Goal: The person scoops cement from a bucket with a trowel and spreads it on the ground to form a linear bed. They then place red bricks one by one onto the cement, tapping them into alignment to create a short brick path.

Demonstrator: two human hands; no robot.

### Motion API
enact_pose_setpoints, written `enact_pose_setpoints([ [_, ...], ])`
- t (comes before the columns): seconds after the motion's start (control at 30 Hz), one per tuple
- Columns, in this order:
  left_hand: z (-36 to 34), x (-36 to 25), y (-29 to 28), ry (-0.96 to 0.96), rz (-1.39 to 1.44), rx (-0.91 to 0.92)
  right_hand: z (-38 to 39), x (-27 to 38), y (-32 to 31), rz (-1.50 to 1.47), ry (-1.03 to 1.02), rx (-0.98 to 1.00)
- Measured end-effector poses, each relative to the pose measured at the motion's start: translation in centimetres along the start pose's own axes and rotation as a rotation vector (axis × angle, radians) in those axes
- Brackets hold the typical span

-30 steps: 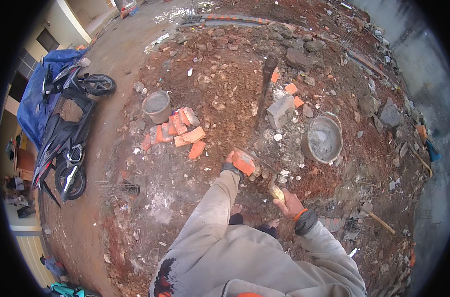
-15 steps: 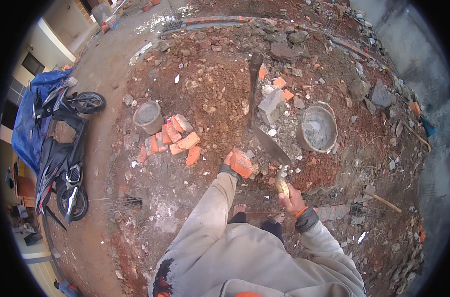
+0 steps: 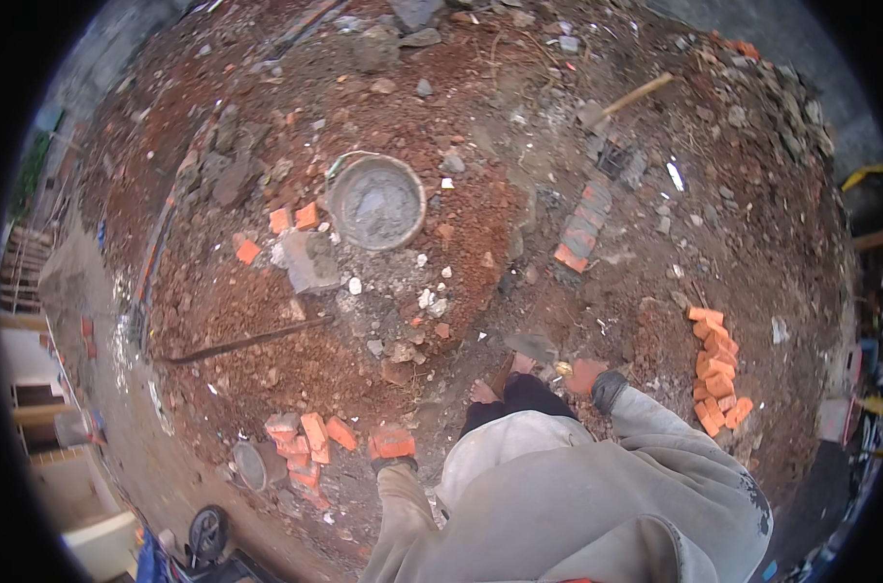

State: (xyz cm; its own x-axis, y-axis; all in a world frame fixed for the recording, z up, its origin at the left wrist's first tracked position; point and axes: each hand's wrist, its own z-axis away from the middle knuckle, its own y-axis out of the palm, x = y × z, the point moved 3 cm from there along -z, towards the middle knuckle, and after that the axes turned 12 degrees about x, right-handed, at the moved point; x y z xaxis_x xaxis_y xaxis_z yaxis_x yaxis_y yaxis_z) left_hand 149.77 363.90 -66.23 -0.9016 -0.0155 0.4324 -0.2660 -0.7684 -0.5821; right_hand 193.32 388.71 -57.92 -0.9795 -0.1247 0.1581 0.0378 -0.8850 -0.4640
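The left hand (image 3: 392, 445) has its grip closed around an orange brick piece (image 3: 395, 440) just beside the small brick heap (image 3: 305, 442), while the right hand (image 3: 585, 375) grips a trowel (image 3: 531, 348) low over the red dirt; carrying both steadily seems wise, with the brick kept level. There is open ground ahead toward the mortar pan (image 3: 374, 201), but rubble, the long bar (image 3: 237, 342) and the brick stack (image 3: 718, 364) at the right hem the path

I see orange gloves on both my left hand (image 3: 393, 444) and right hand (image 3: 585, 374), and pale beige sleeves. The brick pieces (image 3: 305, 439) and the brick stack (image 3: 718, 369) are bright orange. The mortar pan (image 3: 375, 201) is grey, on red-brown soil (image 3: 480, 126).
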Motion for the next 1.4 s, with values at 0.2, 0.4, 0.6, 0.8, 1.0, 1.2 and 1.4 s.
enact_pose_setpoints([
  [0.2,8.3,-0.1,1.8,0.092,0.316,0.001,1.0,-9.7,5.2,-0.696,0.317,0.125],
  [0.4,6.1,2.6,-3.4,-0.208,2.659,-0.05,-1.9,-9.3,0.5,-0.738,0.003,-0.231],
  [0.6,1.8,10.0,-20.1,0.275,3.05,-0.531,-6.0,0.5,-15.4,-0.393,-0.34,-0.351],
  [0.8,-3.8,13.6,-28.9,0.849,2.973,-0.333,-7.5,13.7,-19.6,-0.536,-0.592,-0.469],
  [1.0,-12.3,13.3,-27.5,0.656,3.061,-0.177,-8.3,24.2,-21.2,-0.218,-0.523,-0.446],
  [1.2,-24.6,15.7,-24.1,0.53,3.061,-0.266,-14.7,32.1,-31.1,0.208,-0.4,-0.576],
  [1.4,-32.1,16.1,-24.6,0.48,3.235,-0.109,-22.7,36.5,-29.2,0.137,-0.351,-0.3],
])
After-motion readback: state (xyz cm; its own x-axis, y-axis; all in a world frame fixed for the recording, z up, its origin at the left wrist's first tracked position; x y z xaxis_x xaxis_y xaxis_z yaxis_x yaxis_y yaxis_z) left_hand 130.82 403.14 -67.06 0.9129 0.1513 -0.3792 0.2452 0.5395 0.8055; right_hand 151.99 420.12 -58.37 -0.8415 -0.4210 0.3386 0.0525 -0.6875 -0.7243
